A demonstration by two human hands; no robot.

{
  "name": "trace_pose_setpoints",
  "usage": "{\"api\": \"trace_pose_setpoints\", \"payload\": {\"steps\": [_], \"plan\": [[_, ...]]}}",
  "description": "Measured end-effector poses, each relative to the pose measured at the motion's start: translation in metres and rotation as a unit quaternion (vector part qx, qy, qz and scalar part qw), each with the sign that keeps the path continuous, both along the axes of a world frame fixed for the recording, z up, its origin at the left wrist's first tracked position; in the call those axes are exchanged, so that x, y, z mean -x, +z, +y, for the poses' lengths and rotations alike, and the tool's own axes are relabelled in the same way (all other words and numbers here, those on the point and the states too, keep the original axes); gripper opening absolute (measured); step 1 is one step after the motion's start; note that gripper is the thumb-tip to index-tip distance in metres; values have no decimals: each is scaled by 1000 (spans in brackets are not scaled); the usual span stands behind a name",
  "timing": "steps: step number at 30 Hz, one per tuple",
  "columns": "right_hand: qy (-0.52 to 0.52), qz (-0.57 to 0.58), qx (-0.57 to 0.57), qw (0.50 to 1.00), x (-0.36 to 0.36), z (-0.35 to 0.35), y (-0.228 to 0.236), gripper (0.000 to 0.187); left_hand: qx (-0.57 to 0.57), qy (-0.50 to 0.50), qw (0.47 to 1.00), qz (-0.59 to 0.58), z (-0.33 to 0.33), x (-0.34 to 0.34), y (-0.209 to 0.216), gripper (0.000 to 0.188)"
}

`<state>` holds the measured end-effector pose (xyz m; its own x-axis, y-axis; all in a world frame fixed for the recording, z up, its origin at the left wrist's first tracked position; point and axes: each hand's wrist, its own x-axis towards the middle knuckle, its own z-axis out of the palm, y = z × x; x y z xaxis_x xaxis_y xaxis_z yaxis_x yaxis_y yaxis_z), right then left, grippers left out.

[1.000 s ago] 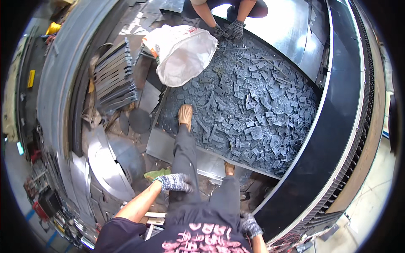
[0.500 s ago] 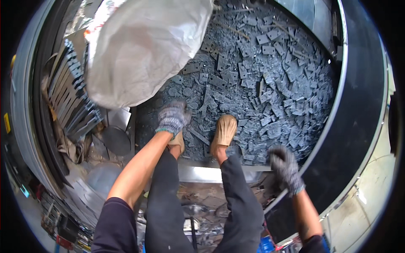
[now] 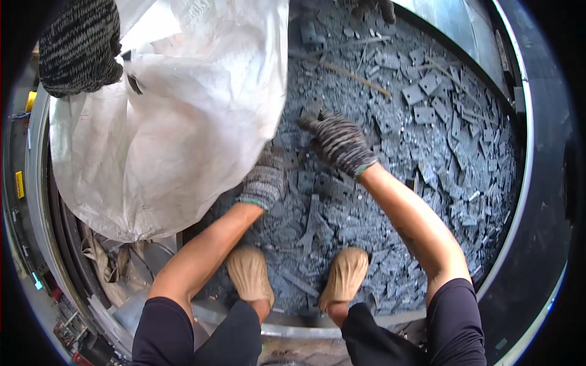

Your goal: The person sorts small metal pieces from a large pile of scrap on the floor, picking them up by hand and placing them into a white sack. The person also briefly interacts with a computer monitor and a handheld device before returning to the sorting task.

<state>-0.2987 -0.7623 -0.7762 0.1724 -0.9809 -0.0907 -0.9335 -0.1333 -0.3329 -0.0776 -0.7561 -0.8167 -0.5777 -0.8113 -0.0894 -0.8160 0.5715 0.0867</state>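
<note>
A whitish woven sack (image 3: 177, 140) hangs at the left, its lower edge above a bed of dark metal scrap (image 3: 390, 244). My left hand (image 3: 265, 180), in a grey knit glove, reaches to the scrap beside the sack's right edge; its fingertips are hard to see. To its right my right hand (image 3: 342, 143), in a matching glove, is held low over the scrap, fingers stretched leftward and apart. Just beyond those fingers lies a small dark metal plate (image 3: 313, 107). At the upper left another person's gloved hand (image 3: 82, 49) is at the sack's top.
Part of another dark glove (image 3: 373, 8) shows at the top edge. Thin rods (image 3: 348, 78) and drilled plates (image 3: 414, 94) lie among the scrap. A metal rim (image 3: 526, 158) curves along the right. My tan-covered feet (image 3: 250, 274) stand on the scrap's near side.
My view has moved forward. My right hand has swung from the right rim to the middle of the scrap, and my left hand is now close against the sack. The co-worker's hand has come into view.
</note>
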Motion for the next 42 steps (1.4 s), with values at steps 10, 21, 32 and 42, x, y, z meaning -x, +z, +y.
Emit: {"api": "trace_pose_setpoints", "payload": {"steps": [10, 21, 32, 42], "plan": [[77, 115, -32, 990, -13, -27, -48, 40, -350, 207, 873, 268, -6, 12, 36, 51], [-37, 94, 80, 992, 0, -22, -68, 28, -240, 87, 923, 289, 0, 18, -45, 43], [-325, -183, -64, 926, 24, -16, -43, 55, -208, -10, 977, 49, 17, -2, 69, 49], [-155, -150, 148, 965, 31, 44, 62, 24, -183, -65, 979, -53, 6, 11, 32, 50]]}}
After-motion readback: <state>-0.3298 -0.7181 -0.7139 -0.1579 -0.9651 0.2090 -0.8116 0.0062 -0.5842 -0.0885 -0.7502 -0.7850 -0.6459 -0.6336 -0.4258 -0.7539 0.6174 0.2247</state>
